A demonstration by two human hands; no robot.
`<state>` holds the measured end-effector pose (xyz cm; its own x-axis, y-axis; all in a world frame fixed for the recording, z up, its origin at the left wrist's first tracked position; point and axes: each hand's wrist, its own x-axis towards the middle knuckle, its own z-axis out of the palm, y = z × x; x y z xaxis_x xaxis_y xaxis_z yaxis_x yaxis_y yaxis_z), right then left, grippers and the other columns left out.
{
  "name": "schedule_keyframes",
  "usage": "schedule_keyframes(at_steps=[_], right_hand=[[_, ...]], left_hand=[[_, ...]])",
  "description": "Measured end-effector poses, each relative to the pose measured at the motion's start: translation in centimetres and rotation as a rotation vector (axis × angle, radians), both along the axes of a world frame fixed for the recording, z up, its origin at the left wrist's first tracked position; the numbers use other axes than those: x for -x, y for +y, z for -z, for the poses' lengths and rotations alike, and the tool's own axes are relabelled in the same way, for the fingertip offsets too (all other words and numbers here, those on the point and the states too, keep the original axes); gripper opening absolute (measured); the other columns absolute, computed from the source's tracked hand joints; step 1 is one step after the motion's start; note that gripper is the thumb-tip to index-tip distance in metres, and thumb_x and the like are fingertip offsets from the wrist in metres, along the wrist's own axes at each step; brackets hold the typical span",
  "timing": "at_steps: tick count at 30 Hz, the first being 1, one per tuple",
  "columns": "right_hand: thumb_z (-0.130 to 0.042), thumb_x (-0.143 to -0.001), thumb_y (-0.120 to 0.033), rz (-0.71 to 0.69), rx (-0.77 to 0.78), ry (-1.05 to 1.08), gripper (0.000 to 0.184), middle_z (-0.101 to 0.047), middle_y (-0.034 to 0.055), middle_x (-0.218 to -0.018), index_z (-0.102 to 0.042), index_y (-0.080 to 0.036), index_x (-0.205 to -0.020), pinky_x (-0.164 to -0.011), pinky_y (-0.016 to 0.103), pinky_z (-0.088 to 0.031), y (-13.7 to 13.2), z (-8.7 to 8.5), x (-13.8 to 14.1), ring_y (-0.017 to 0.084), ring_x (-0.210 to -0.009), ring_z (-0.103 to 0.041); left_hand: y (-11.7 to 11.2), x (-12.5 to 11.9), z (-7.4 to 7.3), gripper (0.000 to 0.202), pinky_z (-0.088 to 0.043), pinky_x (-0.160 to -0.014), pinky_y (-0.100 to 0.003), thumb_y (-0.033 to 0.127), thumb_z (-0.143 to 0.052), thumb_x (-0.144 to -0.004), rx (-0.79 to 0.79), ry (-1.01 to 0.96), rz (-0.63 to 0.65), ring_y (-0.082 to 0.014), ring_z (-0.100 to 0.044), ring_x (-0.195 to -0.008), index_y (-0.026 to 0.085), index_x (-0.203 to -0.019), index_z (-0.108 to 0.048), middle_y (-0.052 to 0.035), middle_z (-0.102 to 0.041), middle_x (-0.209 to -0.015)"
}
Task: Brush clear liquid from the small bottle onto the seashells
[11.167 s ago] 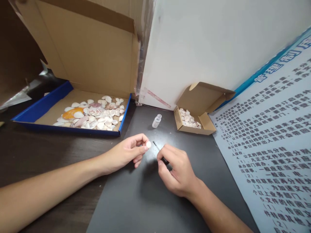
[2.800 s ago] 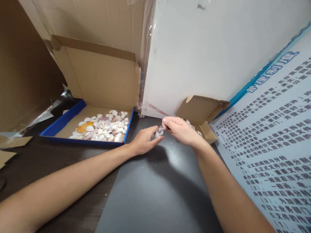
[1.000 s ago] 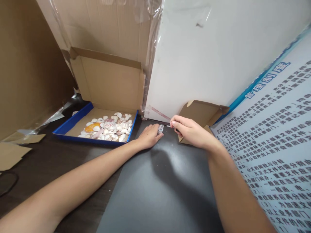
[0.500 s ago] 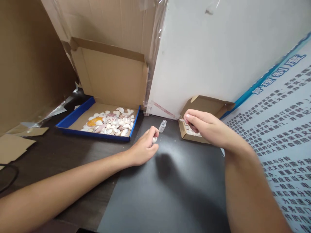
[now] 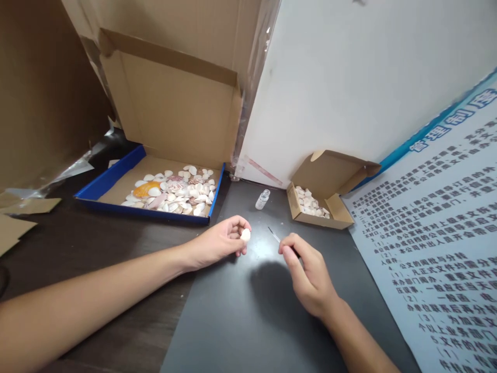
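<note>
A small white seashell [image 5: 246, 235] is pinched between the thumb and fingers of my left hand [image 5: 227, 239], above the dark grey mat [image 5: 233, 311]. To the right of it, my right hand [image 5: 306, 269] is closed round a thin brush [image 5: 274, 235]. The brush's dark tip points up and left, toward the shell but apart from it; its handle is mostly hidden in my fingers. Beyond both hands, a small open glass bottle [image 5: 262, 200] with clear contents stands on the mat.
A blue-sided cardboard box [image 5: 147, 213] at the left holds many shells [image 5: 178, 191], one of them orange. A smaller open box [image 5: 320, 221] of white shells [image 5: 308, 201] is at the right. Behind rises a white panel [image 5: 330, 93]; a printed sheet [image 5: 446, 233] borders the right side.
My right hand has come back from the small box toward the middle, bringing the brush near the shell. My left hand has turned, so the shell shows more.
</note>
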<state>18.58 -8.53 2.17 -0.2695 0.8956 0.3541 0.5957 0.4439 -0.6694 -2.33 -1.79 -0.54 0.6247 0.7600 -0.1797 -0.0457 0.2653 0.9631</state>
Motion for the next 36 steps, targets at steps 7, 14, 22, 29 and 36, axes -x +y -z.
schedule_keyframes(at_steps=[7, 14, 22, 29, 36], right_hand=[[-0.040, -0.099, -0.019, -0.070, 0.020, 0.098, 0.017, -0.049, -0.0005, -0.074, -0.050, -0.020, -0.085, -0.063, 0.026, -0.036, -0.4, 1.4, 0.4, 0.013, -0.066, -0.047], [-0.043, -0.097, -0.019, -0.095, 0.089, 0.109, 0.015, -0.051, 0.0002, -0.076, -0.053, -0.020, -0.085, -0.063, 0.027, -0.038, -0.6, 1.5, 0.3, 0.014, -0.067, -0.049], [-0.045, -0.097, -0.022, -0.108, 0.094, 0.045, 0.016, -0.052, 0.0010, -0.074, -0.054, -0.020, -0.083, -0.063, 0.028, -0.039, -0.7, 1.2, 0.4, 0.015, -0.067, -0.050], [-0.046, -0.096, -0.024, -0.098, 0.130, 0.001, 0.015, -0.051, 0.0011, -0.076, -0.056, -0.020, -0.085, -0.064, 0.028, -0.039, -0.7, 1.2, 0.5, 0.014, -0.068, -0.051], [-0.048, -0.095, -0.022, -0.086, 0.098, -0.011, 0.015, -0.050, 0.0006, -0.073, -0.055, -0.020, -0.082, -0.061, 0.028, -0.038, -0.7, 1.0, 0.5, 0.014, -0.065, -0.050]], left_hand=[[-0.2, -0.1, 0.1, 0.031, -0.043, -0.067, -0.025, 0.037, -0.065, -0.083, -0.016, 0.052, 0.072, -0.0101, -0.053, -0.068, 0.015, -0.102, -0.054, 0.0020, -0.056, -0.075], [-0.6, -0.1, -0.4, 0.031, -0.043, -0.070, -0.025, 0.038, -0.060, -0.086, -0.156, 0.146, 0.079, -0.0116, -0.049, -0.073, 0.016, -0.109, -0.059, 0.0009, -0.055, -0.081], [-0.7, -0.2, 0.0, 0.027, -0.045, -0.079, -0.028, 0.038, -0.057, -0.087, -0.242, 0.139, 0.063, -0.0145, -0.053, -0.083, 0.017, -0.105, -0.057, -0.0014, -0.057, -0.089], [-0.7, 0.0, 0.0, 0.023, -0.045, -0.078, -0.028, 0.031, -0.058, -0.083, -0.323, 0.176, 0.043, -0.0149, -0.053, -0.082, 0.016, -0.101, -0.060, -0.0022, -0.056, -0.088], [-0.7, -0.1, -0.2, 0.021, -0.045, -0.074, -0.028, 0.035, -0.057, -0.084, -0.317, 0.210, 0.034, -0.0142, -0.052, -0.077, 0.016, -0.094, -0.060, -0.0017, -0.056, -0.084]])
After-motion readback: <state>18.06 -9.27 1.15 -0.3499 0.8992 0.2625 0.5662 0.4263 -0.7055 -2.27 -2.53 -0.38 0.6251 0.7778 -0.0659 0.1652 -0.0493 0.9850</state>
